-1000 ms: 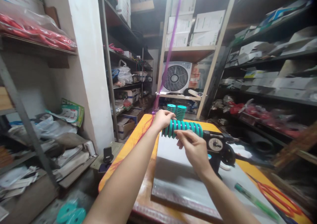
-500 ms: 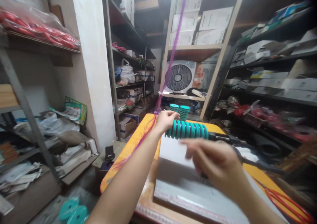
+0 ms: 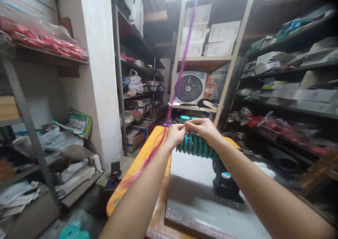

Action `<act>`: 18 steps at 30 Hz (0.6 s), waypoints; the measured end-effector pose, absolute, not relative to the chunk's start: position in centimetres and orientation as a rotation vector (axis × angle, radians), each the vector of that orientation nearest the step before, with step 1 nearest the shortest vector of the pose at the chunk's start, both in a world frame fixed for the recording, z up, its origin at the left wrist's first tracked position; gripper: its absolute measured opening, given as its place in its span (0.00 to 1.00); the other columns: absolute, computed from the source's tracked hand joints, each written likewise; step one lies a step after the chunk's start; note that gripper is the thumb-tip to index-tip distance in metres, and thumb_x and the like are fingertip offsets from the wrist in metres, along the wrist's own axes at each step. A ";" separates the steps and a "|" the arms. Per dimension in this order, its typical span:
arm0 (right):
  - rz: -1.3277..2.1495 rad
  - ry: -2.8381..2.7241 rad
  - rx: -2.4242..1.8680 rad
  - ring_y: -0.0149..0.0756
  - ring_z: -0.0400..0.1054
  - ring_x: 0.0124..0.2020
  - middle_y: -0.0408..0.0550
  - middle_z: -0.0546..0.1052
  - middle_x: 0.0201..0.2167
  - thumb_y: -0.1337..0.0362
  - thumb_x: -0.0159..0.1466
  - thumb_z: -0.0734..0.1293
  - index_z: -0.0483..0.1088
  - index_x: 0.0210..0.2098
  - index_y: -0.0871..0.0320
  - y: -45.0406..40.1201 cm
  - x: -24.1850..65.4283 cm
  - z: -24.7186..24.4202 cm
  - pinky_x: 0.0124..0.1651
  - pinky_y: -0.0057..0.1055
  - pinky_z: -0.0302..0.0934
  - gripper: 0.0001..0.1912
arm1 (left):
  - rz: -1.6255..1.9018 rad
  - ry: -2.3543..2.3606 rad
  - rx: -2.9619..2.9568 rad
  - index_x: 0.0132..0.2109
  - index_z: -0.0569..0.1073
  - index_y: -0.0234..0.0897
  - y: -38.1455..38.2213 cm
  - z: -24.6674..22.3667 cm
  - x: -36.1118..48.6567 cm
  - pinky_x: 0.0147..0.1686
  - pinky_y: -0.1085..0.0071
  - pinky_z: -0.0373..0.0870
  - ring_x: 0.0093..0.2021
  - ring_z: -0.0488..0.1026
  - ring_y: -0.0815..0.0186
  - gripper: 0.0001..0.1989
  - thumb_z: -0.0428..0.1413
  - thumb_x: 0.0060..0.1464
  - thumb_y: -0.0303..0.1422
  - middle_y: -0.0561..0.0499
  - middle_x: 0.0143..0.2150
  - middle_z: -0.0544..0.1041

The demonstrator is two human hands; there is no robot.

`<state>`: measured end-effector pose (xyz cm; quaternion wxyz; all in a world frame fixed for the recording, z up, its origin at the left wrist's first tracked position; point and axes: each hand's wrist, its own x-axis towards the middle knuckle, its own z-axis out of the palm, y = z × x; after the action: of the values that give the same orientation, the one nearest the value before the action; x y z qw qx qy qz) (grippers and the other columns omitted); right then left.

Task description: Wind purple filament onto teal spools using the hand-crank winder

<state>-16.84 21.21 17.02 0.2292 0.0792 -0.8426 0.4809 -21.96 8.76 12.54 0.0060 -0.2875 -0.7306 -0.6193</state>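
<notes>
Pinched tight at the green spool row (image 3: 196, 145)

Just above the row's left end, the left hand (image 3: 176, 135) and right hand (image 3: 204, 129) meet, each grip closed thumb to finger; whether a strand lies between the tips is too fine to tell. The right hand and forearm cover the row's upper right side and most of the upright spools (image 3: 185, 118) behind it. The black machine (image 3: 226, 188) at its right end is partly hidden, while left of it purple threads (image 3: 186, 49) rise, cut off by the frame's top
</notes>
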 end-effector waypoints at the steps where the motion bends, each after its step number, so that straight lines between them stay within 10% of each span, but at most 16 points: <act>1: 1.362 -2.295 0.212 0.32 0.67 0.27 0.52 0.76 0.27 0.52 0.52 0.70 0.76 0.34 0.65 21.3 -16.6 17.0 0.29 0.27 0.59 0.21 | -1.950 -2.287 -0.907 0.46 0.75 0.33 8.8 12.6 -21.9 0.41 0.86 0.67 0.39 0.71 0.81 0.26 0.48 0.51 0.49 0.49 0.43 0.74; 12: 1.718 -2.046 0.362 0.28 0.66 0.26 0.47 0.73 0.35 0.44 0.56 0.66 0.61 0.33 0.59 19.5 -12.4 15.6 0.23 0.24 0.58 0.23 | -2.013 -2.259 -0.874 0.46 0.74 0.33 8.5 13.2 -21.0 0.40 0.88 0.65 0.36 0.70 0.84 0.22 0.48 0.52 0.44 0.50 0.44 0.74; 18: 1.539 -2.065 0.219 0.26 0.55 0.17 0.39 0.65 0.19 0.48 0.63 0.61 0.57 0.30 0.56 16.9 -10.2 10.4 0.19 0.24 0.49 0.18 | -2.043 -2.277 -0.875 0.46 0.73 0.33 8.8 13.2 -21.2 0.39 0.86 0.67 0.37 0.72 0.82 0.23 0.48 0.53 0.44 0.49 0.42 0.75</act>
<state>-10.25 16.89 10.40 0.2748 0.0816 -0.7682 0.5725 -21.20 8.78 13.15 -0.0203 -0.2749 -0.7155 -0.6419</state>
